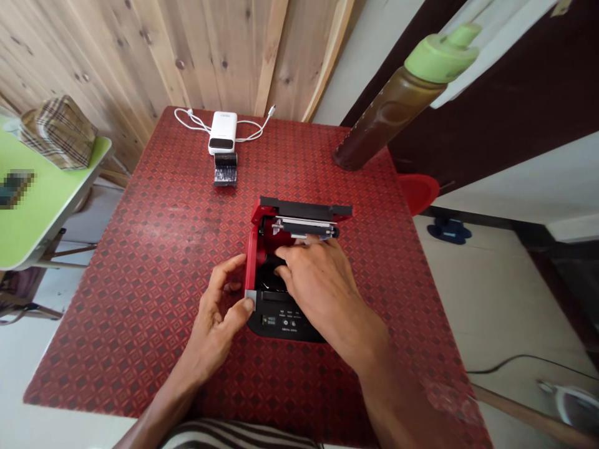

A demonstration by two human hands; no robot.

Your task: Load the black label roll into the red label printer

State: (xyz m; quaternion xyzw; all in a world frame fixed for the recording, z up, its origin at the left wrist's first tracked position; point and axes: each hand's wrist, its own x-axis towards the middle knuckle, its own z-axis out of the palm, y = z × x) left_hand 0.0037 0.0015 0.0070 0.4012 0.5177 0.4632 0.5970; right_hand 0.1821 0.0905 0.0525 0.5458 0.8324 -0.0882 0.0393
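Observation:
A red and black label printer (292, 324) sits on the table with its lid (306, 209) raised, baring a roller and metal parts. My left hand (219, 318) grips the printer's left side, thumb at the grey front corner and fingers along the red wall. Down in the open compartment reaches my right hand (322, 280), its fingers bent and partly hidden beneath the roller. Something black and shiny (270, 274) lies in the compartment beside the right thumb. What those fingers pinch, if anything, is covered by the hand.
Further back on the red patterned table (154, 280) lie a white power bank (223, 132) with white cables and a small black roll (225, 169). A tall brown bottle (388, 112) with a green cap stands at the back right. A green table (42, 206) holds a plaid bag (60, 132).

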